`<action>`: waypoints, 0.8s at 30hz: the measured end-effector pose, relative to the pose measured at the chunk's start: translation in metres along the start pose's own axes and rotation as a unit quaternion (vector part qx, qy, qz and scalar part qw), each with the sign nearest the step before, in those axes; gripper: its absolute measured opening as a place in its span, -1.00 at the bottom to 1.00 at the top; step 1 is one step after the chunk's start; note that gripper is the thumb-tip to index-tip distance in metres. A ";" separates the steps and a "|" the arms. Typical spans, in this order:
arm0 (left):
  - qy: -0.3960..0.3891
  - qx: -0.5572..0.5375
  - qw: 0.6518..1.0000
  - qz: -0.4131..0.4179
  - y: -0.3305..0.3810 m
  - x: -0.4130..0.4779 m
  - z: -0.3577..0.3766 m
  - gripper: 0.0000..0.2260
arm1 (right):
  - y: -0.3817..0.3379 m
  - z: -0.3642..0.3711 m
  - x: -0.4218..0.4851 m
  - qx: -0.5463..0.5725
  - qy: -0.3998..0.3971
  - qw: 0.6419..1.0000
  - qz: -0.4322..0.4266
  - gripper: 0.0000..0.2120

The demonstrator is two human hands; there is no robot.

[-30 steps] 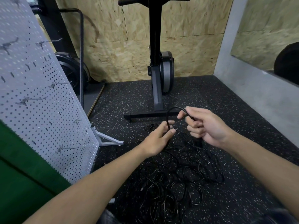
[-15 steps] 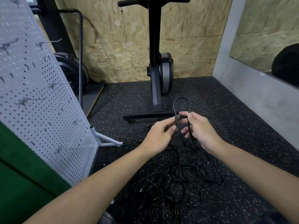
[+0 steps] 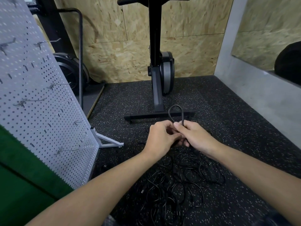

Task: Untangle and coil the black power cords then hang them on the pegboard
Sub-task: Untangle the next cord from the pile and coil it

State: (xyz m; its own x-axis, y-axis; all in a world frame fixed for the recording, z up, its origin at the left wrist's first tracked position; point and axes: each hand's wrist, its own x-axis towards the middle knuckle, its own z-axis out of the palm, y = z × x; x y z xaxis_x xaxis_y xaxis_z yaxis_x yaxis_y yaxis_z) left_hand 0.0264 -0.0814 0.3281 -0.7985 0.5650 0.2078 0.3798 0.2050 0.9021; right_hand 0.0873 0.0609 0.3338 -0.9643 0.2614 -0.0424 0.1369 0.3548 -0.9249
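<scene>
While one black cord (image 3: 175,105) is sticking up in a small loop, both hands are holding it at the bottom of that loop. The loop is standing just above the fingers, and its two sides are going down between the two hands. The right hand (image 3: 196,136) is curling its fingers around the cord, and its thumb is pressing on the right side of the loop. The left hand (image 3: 160,138) is curling in too. It is touching the right hand and gripping the cord where the loop closes, though its fingertips are hiding behind the other hand. Below the hands, the cord is going out of sight.

All the other cords (image 3: 184,181) are lying in a big messy tangle on the floor (image 3: 236,121), right under the wrists and arms.

Over on the left, the pegboard (image 3: 40,115) is leaning back on its stand (image 3: 107,142), well apart from the hands. Metal hooks (image 3: 65,150) are sticking out of it. Something green (image 3: 19,185) is sitting in front of it. A black exercise machine (image 3: 156,62) is standing behind the loop, in front of a wood wall (image 3: 187,38).
</scene>
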 end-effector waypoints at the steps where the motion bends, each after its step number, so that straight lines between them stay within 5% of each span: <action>1: 0.000 -0.001 1.000 -0.008 0.000 0.000 0.000 -0.86 | -0.001 0.000 -0.001 -0.006 0.012 1.000 -0.012 -0.75; 6: -0.049 0.043 0.998 -0.020 -0.012 0.003 0.000 -0.74 | -0.002 -0.006 0.000 -0.022 0.074 0.996 -0.033 -0.74; 10: -0.180 0.161 0.969 0.047 -0.032 0.005 -0.003 -0.78 | -0.009 -0.015 0.002 0.165 0.094 0.982 -0.023 -0.73; 13: -0.241 0.176 0.954 0.028 -0.053 0.006 -0.005 -0.83 | -0.014 -0.022 0.000 0.192 0.087 0.976 -0.050 -0.81; 20: -0.267 0.188 0.945 -0.023 -0.074 0.011 -0.012 -0.85 | -0.016 -0.034 0.004 0.249 0.093 0.963 -0.051 -0.79; 24: -0.246 0.236 0.940 -0.005 -0.079 0.014 -0.019 -0.73 | -0.004 -0.041 0.011 0.145 0.126 0.981 0.000 -0.81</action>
State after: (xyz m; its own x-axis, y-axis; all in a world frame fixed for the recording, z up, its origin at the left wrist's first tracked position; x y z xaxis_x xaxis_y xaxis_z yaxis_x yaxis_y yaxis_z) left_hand -0.0237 -0.1045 0.2671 -0.5338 0.8391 -0.1045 0.6313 0.4777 0.6109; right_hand 0.0853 0.0991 0.3521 -0.8725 0.4882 0.0188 0.0310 0.0937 -0.9951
